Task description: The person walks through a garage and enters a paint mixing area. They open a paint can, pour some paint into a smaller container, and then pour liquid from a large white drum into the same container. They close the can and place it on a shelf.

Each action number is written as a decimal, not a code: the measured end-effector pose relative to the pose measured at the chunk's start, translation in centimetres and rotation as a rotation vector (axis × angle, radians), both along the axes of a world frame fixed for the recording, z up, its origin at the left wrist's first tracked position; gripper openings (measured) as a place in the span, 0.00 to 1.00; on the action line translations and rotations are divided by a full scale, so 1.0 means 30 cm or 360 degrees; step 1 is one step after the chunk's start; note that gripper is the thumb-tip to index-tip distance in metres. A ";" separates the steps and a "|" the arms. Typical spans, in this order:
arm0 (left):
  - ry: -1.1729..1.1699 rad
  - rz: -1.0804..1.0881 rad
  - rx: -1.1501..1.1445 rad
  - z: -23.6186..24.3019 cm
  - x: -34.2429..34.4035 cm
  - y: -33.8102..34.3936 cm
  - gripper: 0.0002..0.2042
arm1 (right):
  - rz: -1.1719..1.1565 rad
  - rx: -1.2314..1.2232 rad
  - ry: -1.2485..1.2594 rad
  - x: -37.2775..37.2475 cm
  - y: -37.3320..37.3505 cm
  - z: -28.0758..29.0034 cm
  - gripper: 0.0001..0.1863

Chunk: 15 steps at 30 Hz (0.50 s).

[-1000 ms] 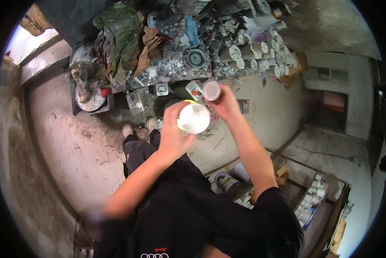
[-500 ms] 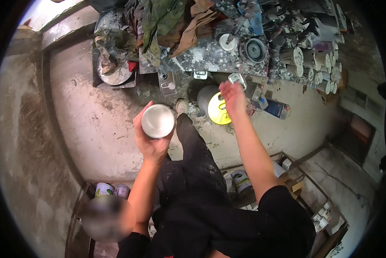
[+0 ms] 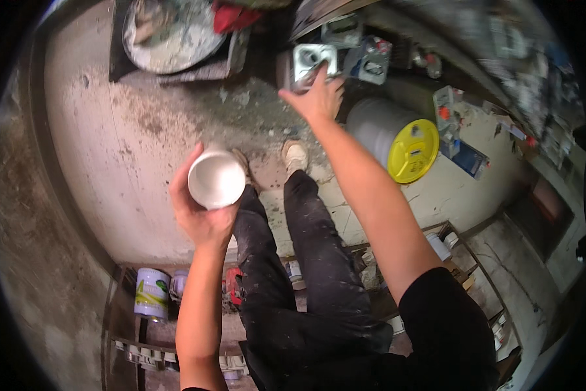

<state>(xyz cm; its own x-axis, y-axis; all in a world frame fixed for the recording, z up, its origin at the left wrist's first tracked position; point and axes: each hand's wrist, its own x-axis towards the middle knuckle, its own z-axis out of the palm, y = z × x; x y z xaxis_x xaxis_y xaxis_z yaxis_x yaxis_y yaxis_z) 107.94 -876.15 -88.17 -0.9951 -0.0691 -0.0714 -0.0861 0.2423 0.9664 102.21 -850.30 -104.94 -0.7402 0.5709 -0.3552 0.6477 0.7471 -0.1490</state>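
Note:
My left hand (image 3: pixel 201 225) is wrapped round a white cup (image 3: pixel 216 180), its round open mouth facing up; the inside looks white with nothing visible in it. My right hand (image 3: pixel 322 98) reaches forward, thumb out to the left and fingers apart. Its fingertips lie over the top of a silver rectangular metal can (image 3: pixel 314 57); whether they press on it I cannot tell. Right of that hand, a grey drum (image 3: pixel 374 127) with a yellow lid (image 3: pixel 415 151) lies tilted on the floor. Behind the can are further metal cans (image 3: pixel 370 60).
A paint-crusted round tray (image 3: pixel 174 39) sits at the far left beside a red cloth (image 3: pixel 235 16). A cluttered bench, blurred, runs along the upper right. Near me, a low shelf holds a white and green paint can (image 3: pixel 152 293). A blue flat box (image 3: pixel 465 158) lies right of the drum.
The view has moved nearer the floor by the bench. My right hand has gone from above the yellow lid to the silver can at its left. My left hand keeps the white cup.

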 end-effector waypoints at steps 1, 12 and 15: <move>0.0015 -0.0016 -0.0004 -0.053 -0.002 -0.009 0.41 | -0.0077 0.0081 0.0061 -0.022 -0.016 -0.031 0.68; 0.0085 -0.0083 0.0092 -0.199 -0.024 0.067 0.35 | 0.0640 0.0081 -0.0055 0.107 0.185 0.234 0.55; 0.0063 -0.0162 0.0136 -0.188 -0.023 0.105 0.35 | 0.0969 0.0050 -0.0178 0.166 0.199 0.449 0.54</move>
